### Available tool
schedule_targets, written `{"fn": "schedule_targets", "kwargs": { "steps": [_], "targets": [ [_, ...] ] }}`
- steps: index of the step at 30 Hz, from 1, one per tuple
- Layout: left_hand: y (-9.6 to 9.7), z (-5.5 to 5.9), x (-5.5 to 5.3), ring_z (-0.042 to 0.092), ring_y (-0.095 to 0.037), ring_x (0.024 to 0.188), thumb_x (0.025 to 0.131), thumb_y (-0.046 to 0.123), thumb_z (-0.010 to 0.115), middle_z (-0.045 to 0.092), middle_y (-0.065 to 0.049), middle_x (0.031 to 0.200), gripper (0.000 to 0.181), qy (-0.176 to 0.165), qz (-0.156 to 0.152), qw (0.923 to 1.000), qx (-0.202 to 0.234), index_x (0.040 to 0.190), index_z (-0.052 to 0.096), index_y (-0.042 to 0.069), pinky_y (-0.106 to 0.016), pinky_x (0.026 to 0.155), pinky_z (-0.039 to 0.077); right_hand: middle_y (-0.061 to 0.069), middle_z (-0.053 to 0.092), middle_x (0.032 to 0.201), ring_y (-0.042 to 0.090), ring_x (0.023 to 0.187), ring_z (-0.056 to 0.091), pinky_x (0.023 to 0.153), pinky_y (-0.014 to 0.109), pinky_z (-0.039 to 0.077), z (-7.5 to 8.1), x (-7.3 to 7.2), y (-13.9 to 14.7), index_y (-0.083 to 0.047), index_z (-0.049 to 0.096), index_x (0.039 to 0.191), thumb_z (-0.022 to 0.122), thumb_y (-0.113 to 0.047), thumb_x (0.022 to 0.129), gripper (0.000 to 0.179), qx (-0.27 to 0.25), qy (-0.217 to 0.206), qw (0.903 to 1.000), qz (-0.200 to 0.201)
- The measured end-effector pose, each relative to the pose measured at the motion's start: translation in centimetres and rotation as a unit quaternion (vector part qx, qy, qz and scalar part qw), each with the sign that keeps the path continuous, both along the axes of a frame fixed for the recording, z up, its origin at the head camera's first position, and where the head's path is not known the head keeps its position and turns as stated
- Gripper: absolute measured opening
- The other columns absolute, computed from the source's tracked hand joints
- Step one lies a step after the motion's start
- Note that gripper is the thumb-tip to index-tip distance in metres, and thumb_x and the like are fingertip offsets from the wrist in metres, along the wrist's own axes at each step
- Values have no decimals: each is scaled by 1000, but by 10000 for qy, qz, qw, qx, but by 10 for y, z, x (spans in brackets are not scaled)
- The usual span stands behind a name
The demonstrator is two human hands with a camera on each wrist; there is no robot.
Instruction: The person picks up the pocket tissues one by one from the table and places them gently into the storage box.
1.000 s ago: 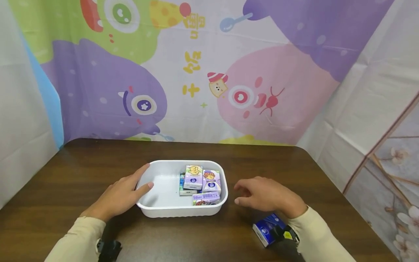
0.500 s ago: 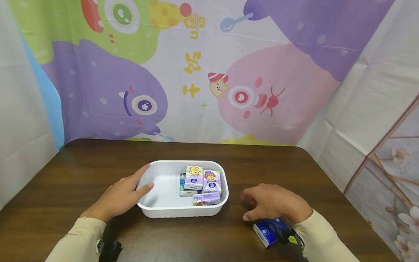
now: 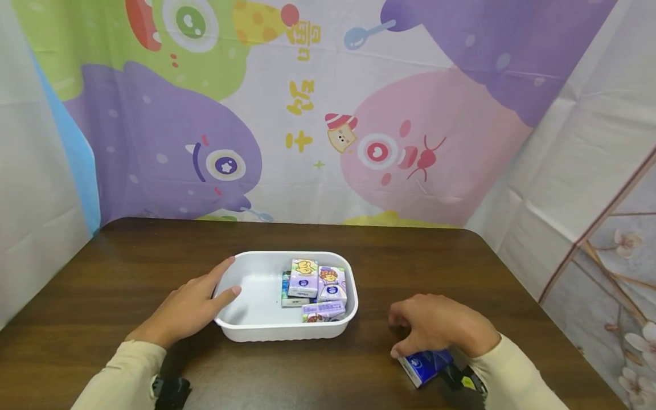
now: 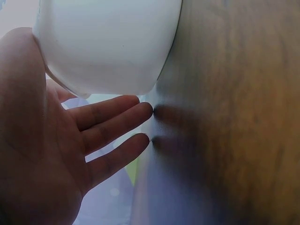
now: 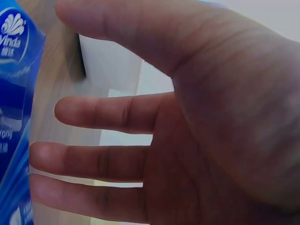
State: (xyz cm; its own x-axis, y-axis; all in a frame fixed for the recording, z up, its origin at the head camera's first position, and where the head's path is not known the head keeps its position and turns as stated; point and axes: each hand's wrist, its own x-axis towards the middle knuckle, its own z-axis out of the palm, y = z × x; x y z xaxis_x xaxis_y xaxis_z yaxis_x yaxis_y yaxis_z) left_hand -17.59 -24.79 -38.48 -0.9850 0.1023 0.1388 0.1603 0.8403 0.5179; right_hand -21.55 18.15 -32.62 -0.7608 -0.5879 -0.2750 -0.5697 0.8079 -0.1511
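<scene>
A white plastic tub (image 3: 241, 330) stands on the table with several small tissue packs in its right half. My left hand (image 3: 187, 304) rests at the tub's left end, thumb over the rim, the other fingers straight along the outside. In the left wrist view those fingers (image 4: 122, 122) reach down to the tabletop beside the tub wall (image 4: 112, 47). To the right of the tub, my right hand (image 3: 441, 324) is over a blue Vinda tissue pack (image 3: 425, 364), partly covering it. The right wrist view has the fingers (image 5: 93, 159) spread and straight, beside the blue pack (image 5: 14, 93).
Inside the tub lie purple-and-white packs (image 3: 303, 279) with cartoon prints, one overlapping a blue-green pack (image 3: 287, 293). The dark wooden table (image 3: 287, 376) ends at a cartoon-printed cloth (image 3: 307, 188) behind, with a pale cloth on either side.
My right hand has moved away from the tub, right and toward the front, to over the blue tissue pack. The left hand and the tub have stayed in place.
</scene>
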Motion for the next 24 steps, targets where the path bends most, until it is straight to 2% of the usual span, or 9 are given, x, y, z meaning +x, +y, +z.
{"fn": "schedule_targets", "kwargs": {
  "steps": [8, 24],
  "targets": [
    [2, 0, 0, 50, -45, 129, 102, 54, 49, 46, -21, 150, 74, -1, -16, 10000, 69, 159, 27, 13, -68, 96, 40, -10, 67, 94, 12, 85, 61, 77, 41, 52, 2, 2, 7, -22, 71, 102, 85, -52, 70, 46, 39, -111, 9998, -169],
    [1, -1, 1, 52, -44, 128, 102, 55, 49, 47, -21, 149, 73, 98, -70, 9999, 47, 159, 28, 14, -67, 94, 42, -7, 65, 87, 14, 78, 58, 73, 42, 52, 4, 0, 13, -21, 70, 98, 86, -58, 66, 52, 273, -244, 9976, -588]
  ]
}}
